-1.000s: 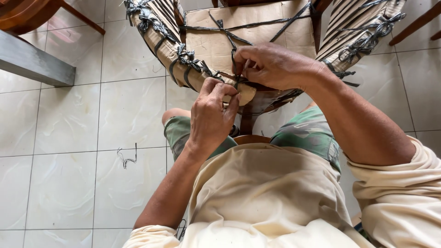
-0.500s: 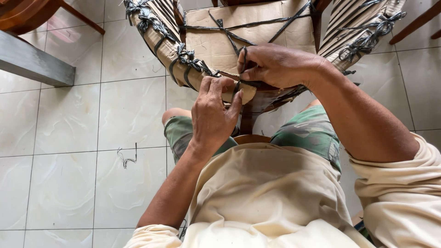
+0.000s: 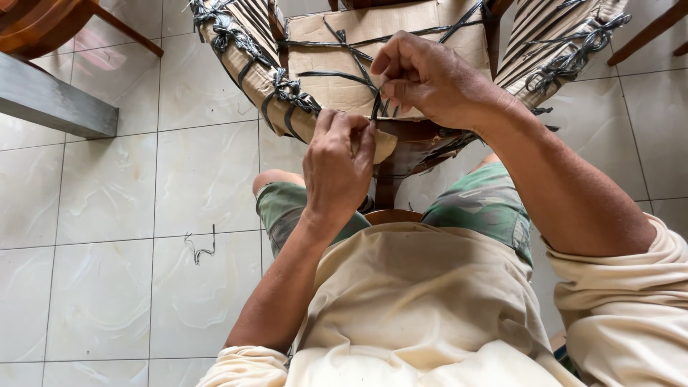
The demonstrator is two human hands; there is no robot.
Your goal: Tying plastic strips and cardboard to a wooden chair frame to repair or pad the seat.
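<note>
Pale glossy floor tiles (image 3: 107, 193) are filling the background, with a short scrap of dark strap (image 3: 201, 247) lying loose on them and a grey beam (image 3: 50, 100) crossing the upper left. The person is sitting with a brown cardboard-wrapped piece of wooden furniture (image 3: 358, 43) between the knees. Dark flat plastic strapping (image 3: 337, 75) is already running across the cardboard in several crossing lines, and the striped curved side pieces (image 3: 244, 50) are already bound with knotted bunches, so by my judgement the wrapping is looking well advanced. What seems left is the tie at the middle front: the right hand (image 3: 430, 75) is pinching a strap end between closed fingertips, and the left hand (image 3: 337, 165) is closed just below it, fingers curled against the cardboard edge, apparently gripping the same strap. The knot itself is hidden behind the fingers, the upper part of the furniture is cut off at the frame edge, and whether the far side is bound cannot be told
</note>
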